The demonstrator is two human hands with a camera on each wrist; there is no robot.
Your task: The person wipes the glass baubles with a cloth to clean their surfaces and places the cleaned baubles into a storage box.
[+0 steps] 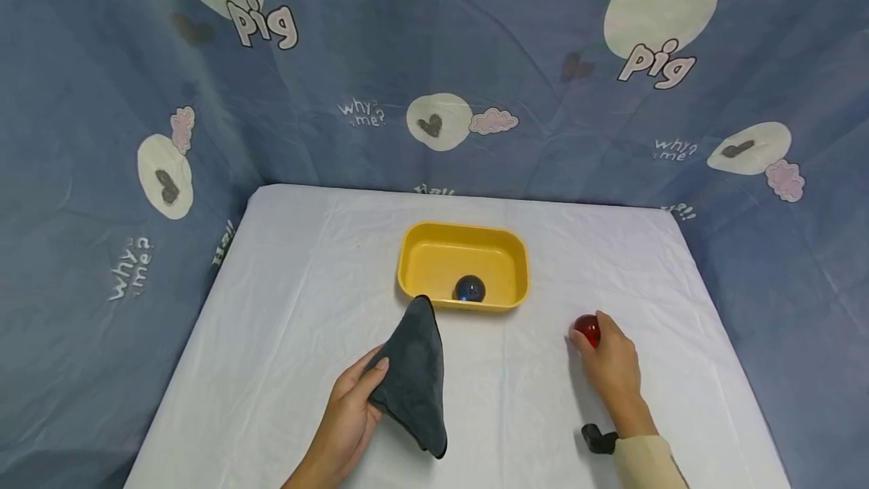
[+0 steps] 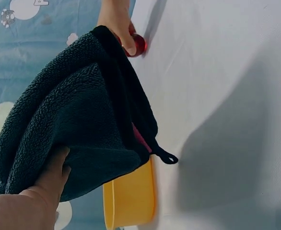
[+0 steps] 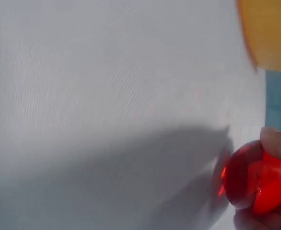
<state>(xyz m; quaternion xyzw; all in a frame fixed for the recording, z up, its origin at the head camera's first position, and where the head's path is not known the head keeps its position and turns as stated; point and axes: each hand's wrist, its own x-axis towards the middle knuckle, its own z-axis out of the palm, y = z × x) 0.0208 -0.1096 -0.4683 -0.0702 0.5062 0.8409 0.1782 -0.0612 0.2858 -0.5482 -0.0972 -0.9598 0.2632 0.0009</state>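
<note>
My left hand [image 1: 353,406] pinches a folded dark grey cloth [image 1: 416,376], thumb on top, just in front of the yellow tray [image 1: 405,270]. In the left wrist view the cloth [image 2: 83,120] shows a fuzzy surface, a black trimmed edge and a small hanging loop. On the right side of the table, my right hand [image 1: 613,357] grips a clear red ball [image 1: 587,329] between thumb and fingers. Seen from the right wrist, the red ball [image 3: 256,177] is close over the white cloth. A dark blue ball [image 1: 470,289] lies inside the tray at its near side.
A white cloth [image 1: 305,262] covers the table. Blue printed fabric [image 1: 543,36] rises behind it and along both sides. The black wrist camera [image 1: 599,439] juts out beside the right sleeve [image 1: 648,462].
</note>
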